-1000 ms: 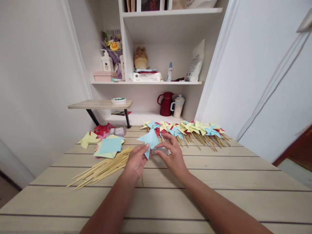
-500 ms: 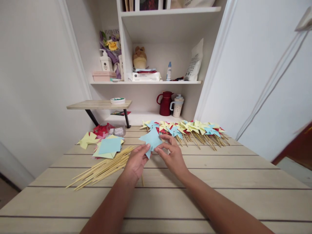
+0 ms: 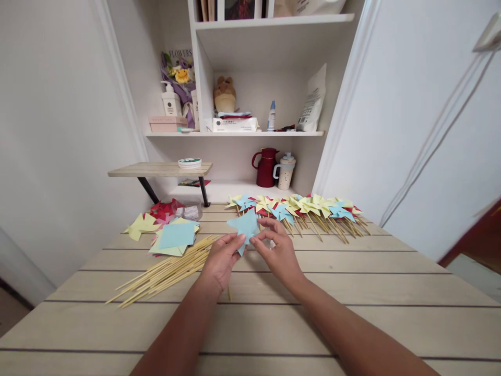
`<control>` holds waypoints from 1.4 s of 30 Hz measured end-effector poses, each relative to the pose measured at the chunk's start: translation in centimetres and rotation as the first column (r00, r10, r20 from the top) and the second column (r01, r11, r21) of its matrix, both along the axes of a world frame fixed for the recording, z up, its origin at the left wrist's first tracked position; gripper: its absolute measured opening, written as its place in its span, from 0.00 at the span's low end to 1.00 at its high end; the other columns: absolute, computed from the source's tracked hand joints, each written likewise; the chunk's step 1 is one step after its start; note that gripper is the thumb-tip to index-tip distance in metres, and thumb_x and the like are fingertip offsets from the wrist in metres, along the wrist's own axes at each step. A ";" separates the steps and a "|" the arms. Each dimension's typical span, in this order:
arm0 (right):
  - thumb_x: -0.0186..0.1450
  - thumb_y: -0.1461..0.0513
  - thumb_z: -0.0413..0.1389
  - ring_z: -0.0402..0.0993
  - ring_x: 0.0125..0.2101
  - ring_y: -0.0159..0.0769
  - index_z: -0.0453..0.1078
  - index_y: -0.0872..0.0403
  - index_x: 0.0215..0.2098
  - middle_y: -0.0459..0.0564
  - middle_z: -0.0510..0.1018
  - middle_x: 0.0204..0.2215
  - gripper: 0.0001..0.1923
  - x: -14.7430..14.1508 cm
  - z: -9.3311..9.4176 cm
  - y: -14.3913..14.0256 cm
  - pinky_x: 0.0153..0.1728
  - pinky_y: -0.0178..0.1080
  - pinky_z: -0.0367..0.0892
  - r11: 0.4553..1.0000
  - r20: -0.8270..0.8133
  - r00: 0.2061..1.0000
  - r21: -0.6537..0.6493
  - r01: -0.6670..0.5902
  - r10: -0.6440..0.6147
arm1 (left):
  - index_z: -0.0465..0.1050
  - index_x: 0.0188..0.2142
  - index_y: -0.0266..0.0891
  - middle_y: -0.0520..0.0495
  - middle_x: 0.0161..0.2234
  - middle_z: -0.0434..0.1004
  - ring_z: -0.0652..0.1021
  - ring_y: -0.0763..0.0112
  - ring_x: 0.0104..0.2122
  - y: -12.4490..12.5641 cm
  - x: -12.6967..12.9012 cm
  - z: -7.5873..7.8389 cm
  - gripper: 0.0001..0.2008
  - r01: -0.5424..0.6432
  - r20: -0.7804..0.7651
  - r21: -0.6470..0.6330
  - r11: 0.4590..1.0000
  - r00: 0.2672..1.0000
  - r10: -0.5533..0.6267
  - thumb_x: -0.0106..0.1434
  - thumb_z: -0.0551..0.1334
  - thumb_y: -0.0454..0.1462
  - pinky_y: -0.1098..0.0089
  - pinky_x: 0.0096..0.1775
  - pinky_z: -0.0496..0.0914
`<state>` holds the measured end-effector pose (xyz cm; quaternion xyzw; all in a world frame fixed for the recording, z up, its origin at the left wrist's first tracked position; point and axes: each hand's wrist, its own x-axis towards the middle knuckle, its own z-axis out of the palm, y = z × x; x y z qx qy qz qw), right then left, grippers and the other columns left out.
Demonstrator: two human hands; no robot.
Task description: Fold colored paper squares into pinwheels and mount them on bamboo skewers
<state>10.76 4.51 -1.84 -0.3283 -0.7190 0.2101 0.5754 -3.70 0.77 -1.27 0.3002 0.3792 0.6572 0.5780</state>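
Note:
My left hand pinches a light-blue paper pinwheel between thumb and fingers, above the middle of the table. My right hand is closed at the pinwheel's right side, thumb and index fingertip together on its edge. Anything small between those fingertips is hidden. Below my left hand the end of a wooden stick shows; the rest of it is covered. To the left lies a bundle of wooden sticks. Behind that bundle is a stack of square paper sheets, a blue one on top.
Several finished pinwheels on sticks lie in a row at the back right. Yellow cut paper, red paper pieces and a clear plastic box sit back left, near a small raised shelf. A red jug stands behind.
The pinwheel has turned slightly and its upper points have tilted down and to the right. Both hands stay nearly in place, still at the paper.

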 end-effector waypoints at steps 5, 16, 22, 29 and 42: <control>0.59 0.60 0.62 0.69 0.51 0.47 0.75 0.51 0.24 0.54 0.73 0.48 0.07 0.1 0.1 -0.2 0.54 0.52 0.62 1.000 -0.005 1.000 -0.004 0.005 -0.005 | 0.80 0.32 0.34 0.45 0.35 0.81 0.77 0.72 0.34 -0.1 0.1 0.0 0.13 0.032 -0.021 0.034 0.999 0.999 -0.031 0.46 0.76 0.35 0.71 0.42 0.70; 0.60 0.61 0.62 0.70 0.51 0.45 0.74 0.51 0.23 0.53 0.74 0.48 0.08 0.0 0.2 -0.3 0.54 0.50 0.63 1.000 -0.003 1.000 -0.009 -0.029 0.028 | 0.80 0.32 0.33 0.43 0.33 0.82 0.78 0.68 0.35 0.2 0.2 0.2 0.14 -0.095 -0.024 0.085 0.992 0.995 0.097 0.46 0.75 0.37 0.69 0.43 0.70; 0.60 0.59 0.63 0.71 0.50 0.45 0.75 0.51 0.24 0.52 0.74 0.48 0.08 0.0 0.2 -0.3 0.52 0.50 0.64 0.999 -0.006 0.999 -0.005 -0.034 0.034 | 0.80 0.31 0.33 0.45 0.32 0.81 0.78 0.70 0.34 0.0 0.2 0.4 0.14 -0.105 -0.005 0.063 0.993 0.994 0.105 0.45 0.76 0.36 0.70 0.42 0.70; 0.61 0.58 0.63 0.71 0.49 0.46 0.76 0.50 0.26 0.53 0.75 0.48 0.07 0.1 0.1 -0.2 0.52 0.50 0.64 0.999 -0.012 0.999 0.006 -0.041 0.041 | 0.80 0.30 0.34 0.44 0.33 0.81 0.78 0.70 0.34 -0.2 0.3 0.4 0.14 -0.054 -0.070 0.067 0.996 0.996 0.058 0.46 0.76 0.38 0.70 0.42 0.70; 0.61 0.57 0.62 0.73 0.48 0.45 0.76 0.49 0.26 0.52 0.76 0.46 0.07 0.2 0.5 -0.6 0.52 0.50 0.65 1.000 -0.063 0.998 0.004 -0.028 0.029 | 0.81 0.32 0.35 0.46 0.31 0.80 0.76 0.69 0.33 0.0 0.4 0.1 0.13 -0.007 -0.196 0.160 0.987 0.980 0.038 0.50 0.74 0.42 0.69 0.43 0.69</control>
